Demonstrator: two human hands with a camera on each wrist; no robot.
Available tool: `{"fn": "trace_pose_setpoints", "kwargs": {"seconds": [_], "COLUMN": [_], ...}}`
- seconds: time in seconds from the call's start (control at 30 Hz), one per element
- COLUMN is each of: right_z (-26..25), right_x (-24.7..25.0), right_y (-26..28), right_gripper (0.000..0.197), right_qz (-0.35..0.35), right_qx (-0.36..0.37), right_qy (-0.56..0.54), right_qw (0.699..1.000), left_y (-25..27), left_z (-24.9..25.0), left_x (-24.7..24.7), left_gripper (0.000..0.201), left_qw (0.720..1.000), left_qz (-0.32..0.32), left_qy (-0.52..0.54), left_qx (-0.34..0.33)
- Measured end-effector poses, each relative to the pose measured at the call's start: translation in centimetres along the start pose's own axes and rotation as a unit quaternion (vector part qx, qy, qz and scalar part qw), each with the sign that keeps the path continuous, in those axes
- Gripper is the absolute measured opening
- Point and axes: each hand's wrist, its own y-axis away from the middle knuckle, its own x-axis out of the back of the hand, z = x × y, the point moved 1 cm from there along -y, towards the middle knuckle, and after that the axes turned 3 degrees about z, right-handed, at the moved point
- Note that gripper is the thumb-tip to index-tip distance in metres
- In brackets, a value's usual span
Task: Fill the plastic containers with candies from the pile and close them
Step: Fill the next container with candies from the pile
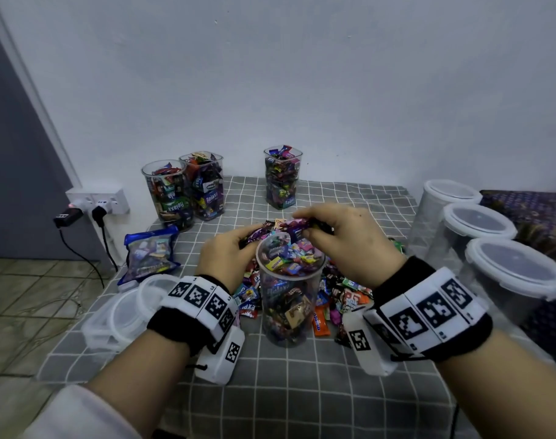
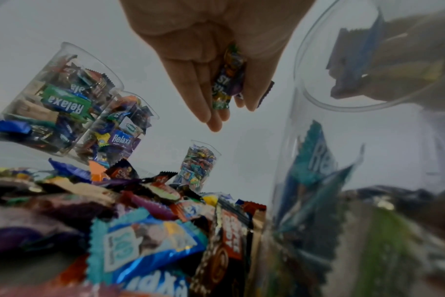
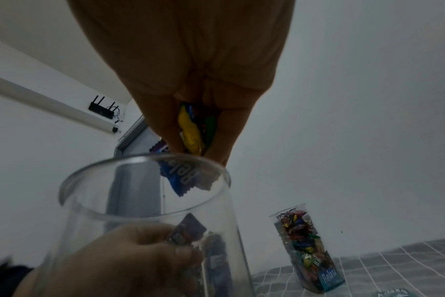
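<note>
While our left hand (image 1: 227, 252) pinches purple-wrapped candies (image 1: 254, 237) at ten o'clock of the round clear container (image 1: 289, 293), our right hand (image 1: 340, 236) curls its fingers around a bunch of candies (image 3: 191, 130) at one o'clock, just over the rim. We see the container open, nearly brimful, standing at the centre of the grey checked tablecloth (image 1: 286, 391) against the candy pile (image 1: 340, 293). Three filled, lidless containers (image 1: 283, 177) stand at twelve o'clock, loose lids (image 1: 121, 315) at nine, lidded empty containers (image 1: 479, 236) at three.
</note>
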Motion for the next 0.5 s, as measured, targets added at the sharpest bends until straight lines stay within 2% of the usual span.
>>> {"fn": "trace_pose_setpoints", "kwargs": {"seconds": [0.3,0.43,0.5], "right_z": [-0.7,-0.8,-0.4], "right_x": [-0.9,-1.0,-1.1], "right_y": [0.6,1.1,1.5], "right_gripper": [0.035,0.039,0.044], "right_qz": [-0.032,-0.053,-0.059], "right_qx": [0.045,0.037,0.010], "right_qy": [0.022,0.003,-0.012], "right_qw": [0.998,0.998,0.998], "left_y": [-0.1,-0.1,-0.2], "left_z": [1.6,2.7,3.3], "left_x": [1.7,2.3,2.5], "left_gripper": [0.027,0.029,0.029], "left_qw": [0.999,0.997,0.997], "left_qz": [0.026,0.037,0.030], "left_qy": [0.021,0.021,0.021], "left_qx": [-0.036,-0.057,-0.067]}}
